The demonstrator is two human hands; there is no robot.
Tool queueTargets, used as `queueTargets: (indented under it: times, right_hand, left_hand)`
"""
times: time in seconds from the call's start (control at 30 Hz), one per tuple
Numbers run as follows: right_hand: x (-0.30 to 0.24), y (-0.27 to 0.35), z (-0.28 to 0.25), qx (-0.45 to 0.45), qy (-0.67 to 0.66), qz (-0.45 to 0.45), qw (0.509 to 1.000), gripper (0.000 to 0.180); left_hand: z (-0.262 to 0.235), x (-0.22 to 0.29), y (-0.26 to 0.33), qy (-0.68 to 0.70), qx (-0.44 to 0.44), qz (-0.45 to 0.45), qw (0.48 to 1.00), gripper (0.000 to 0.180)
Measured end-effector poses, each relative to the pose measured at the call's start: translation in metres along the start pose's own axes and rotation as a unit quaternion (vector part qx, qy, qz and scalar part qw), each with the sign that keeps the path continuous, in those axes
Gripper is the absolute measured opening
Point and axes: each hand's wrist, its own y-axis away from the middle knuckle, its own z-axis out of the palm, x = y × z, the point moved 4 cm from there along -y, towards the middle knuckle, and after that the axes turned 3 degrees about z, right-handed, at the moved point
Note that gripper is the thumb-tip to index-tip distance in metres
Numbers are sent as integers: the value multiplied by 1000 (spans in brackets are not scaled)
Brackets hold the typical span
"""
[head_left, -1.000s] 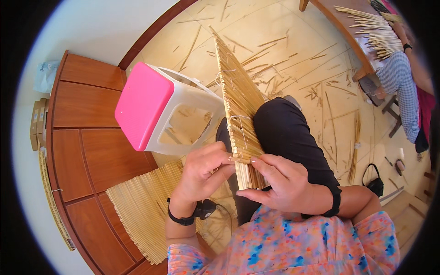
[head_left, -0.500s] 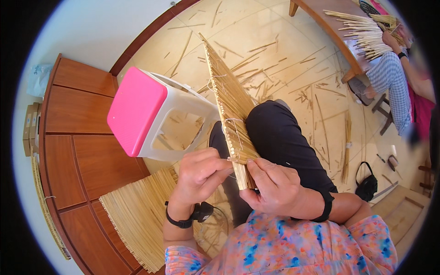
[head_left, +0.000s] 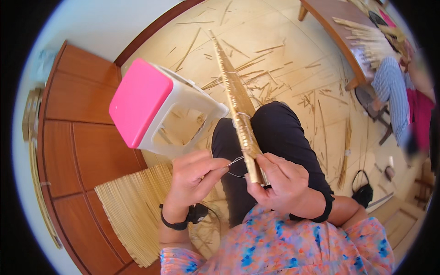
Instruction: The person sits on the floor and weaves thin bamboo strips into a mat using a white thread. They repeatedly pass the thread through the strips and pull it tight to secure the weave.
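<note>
a woven straw panel (head_left: 238,110) stands edge-up across the person's lap, its far end out over the floor (head_left: 284,50). the right hand (head_left: 279,185) grips its near end; the left hand (head_left: 195,176) pinches a thin thread (head_left: 236,160) running to it. a hard tug could likely snap the thread or loosen the binding. a pink-topped stool (head_left: 151,107) stands just beside.

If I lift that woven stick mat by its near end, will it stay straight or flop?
The stick mat likely holds fairly stiff lengthwise: it juts straight out from the right hand. Across the sticks it probably flexes, bound only by thin thread. It looks light.
</note>
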Motion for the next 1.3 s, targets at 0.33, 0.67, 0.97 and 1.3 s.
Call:
queueTargets:
  times: [0.33,0.67,0.97,1.3]
  right_hand:
    - [1,-5,-13,-68,65,-14,996,32]
    - [-6,-1,-12,-110,130,40,985,29]
    - [-8,0,-11,-98,146,58,983,30]
    - [-7,-2,-12,-98,140,60,984,30]
  left_hand:
    - [17,8,9,-26,77,70,994,14]
    - [19,-4,14,-22,102,89,991,13]
    - [20,-9,13,-2,114,114,987,11]
    - [20,-8,9,-1,106,115,988,13]
